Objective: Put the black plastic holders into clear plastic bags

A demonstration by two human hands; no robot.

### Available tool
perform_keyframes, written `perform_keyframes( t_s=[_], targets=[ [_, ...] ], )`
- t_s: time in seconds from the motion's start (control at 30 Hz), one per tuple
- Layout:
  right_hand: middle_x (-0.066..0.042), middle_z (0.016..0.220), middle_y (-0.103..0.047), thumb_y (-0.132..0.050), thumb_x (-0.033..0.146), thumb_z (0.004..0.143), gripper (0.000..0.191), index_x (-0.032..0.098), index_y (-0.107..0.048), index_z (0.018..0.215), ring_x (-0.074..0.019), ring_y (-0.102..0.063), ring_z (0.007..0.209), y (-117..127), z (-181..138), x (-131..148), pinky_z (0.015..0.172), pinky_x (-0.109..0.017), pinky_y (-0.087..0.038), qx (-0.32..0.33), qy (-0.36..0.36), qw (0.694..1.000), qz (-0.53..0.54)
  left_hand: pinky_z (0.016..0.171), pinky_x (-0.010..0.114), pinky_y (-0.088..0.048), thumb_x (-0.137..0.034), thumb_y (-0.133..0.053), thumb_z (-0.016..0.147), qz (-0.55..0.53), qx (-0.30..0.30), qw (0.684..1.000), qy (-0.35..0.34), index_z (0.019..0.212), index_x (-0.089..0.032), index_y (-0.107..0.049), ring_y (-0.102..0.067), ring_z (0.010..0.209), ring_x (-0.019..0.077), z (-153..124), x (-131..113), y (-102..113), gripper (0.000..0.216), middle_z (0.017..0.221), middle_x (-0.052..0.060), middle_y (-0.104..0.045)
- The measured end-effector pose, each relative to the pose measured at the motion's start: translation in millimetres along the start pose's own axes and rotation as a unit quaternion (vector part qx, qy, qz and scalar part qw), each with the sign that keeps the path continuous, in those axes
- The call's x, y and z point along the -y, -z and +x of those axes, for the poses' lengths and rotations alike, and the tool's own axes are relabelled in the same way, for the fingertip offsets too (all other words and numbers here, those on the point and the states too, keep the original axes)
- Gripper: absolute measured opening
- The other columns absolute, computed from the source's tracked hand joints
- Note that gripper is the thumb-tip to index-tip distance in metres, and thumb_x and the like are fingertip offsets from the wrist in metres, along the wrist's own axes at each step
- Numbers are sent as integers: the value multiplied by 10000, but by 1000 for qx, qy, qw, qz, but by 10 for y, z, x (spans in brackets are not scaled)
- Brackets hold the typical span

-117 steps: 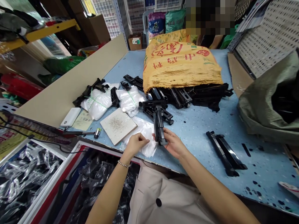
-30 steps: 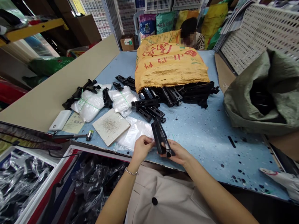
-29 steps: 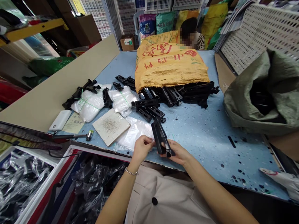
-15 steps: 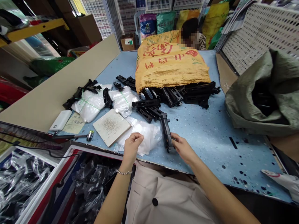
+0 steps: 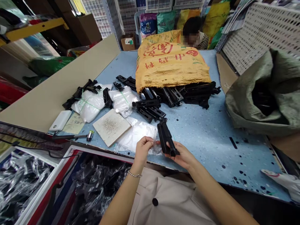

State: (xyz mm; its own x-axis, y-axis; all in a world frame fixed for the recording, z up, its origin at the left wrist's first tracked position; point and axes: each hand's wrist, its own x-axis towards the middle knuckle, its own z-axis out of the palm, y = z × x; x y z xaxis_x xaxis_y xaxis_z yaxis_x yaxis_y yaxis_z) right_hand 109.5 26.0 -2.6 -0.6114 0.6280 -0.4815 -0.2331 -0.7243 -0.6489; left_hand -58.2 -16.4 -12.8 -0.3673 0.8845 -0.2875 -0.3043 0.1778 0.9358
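Observation:
My right hand [image 5: 185, 156] grips a long black plastic part [image 5: 166, 137] by its near end, holding it just above the blue table [image 5: 206, 131]. My left hand [image 5: 143, 147] pinches the edge of a clear plastic bag [image 5: 136, 134] from a small stack lying beside the part. Its fingers are closed on the film. More black parts [image 5: 150, 109] lie loose just beyond, spilling from under a yellow woven sack [image 5: 171, 65].
A tile with small bits [image 5: 111, 126], a white power bank [image 5: 60, 120], a small hammer [image 5: 72, 136] and tied bag bundles [image 5: 90, 104] sit at left. A green sack [image 5: 264, 93] lies at right. A bin of bagged parts [image 5: 35, 184] is below left. A person [image 5: 194, 34] sits beyond the table.
My right hand has drawn the black part back toward me and closer to the left hand. My left hand has closed on a bag's edge and lifted it slightly.

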Motion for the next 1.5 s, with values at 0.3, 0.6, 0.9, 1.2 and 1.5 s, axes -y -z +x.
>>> perform_keyframes(
  t_s=[0.3,0.6,0.9,1.2,1.5],
  targets=[
    [-8,682,-658,-815,347,659,263,158,-706,807,-98,-572,560,16,-19,28,597,-245,-508,-4,34,999,-15,624,237,-457,-221,-646,618,39,-23,998,-37,628,-154,-603,-530,633,105,37,-15,-11,80,696,-17,-546],
    [-14,688,-641,-815,397,641,309,145,-685,762,-115,-573,603,132,12,61,644,-277,-519,-26,28,999,-30,856,337,-478,-81,-472,739,346,37,906,-242,814,-187,-670,-606,918,178,-29,-200,164,238,981,65,-637],
    [-20,748,-663,-774,395,701,295,149,-650,808,-114,-604,616,90,-417,217,559,-218,-502,-43,44,993,-97,722,299,-529,-121,-524,801,461,47,855,-232,981,-173,-668,-602,670,122,74,-143,133,236,1017,69,-625],
    [-69,734,-700,-689,259,823,216,121,-569,938,-106,-679,572,234,-361,-95,525,-145,-560,-18,-160,981,106,916,330,-536,-44,-414,845,431,115,841,-307,1440,-248,-327,-597,1106,182,-24,-101,173,635,1455,132,-374],
    [-18,700,-657,-769,258,714,249,158,-591,855,-120,-640,568,-16,-104,1,465,-185,-549,-104,4,994,44,984,379,-504,-48,-332,893,469,164,770,-401,1344,-212,-466,-571,1151,201,-308,-214,196,498,1408,127,-455]
  ],
)
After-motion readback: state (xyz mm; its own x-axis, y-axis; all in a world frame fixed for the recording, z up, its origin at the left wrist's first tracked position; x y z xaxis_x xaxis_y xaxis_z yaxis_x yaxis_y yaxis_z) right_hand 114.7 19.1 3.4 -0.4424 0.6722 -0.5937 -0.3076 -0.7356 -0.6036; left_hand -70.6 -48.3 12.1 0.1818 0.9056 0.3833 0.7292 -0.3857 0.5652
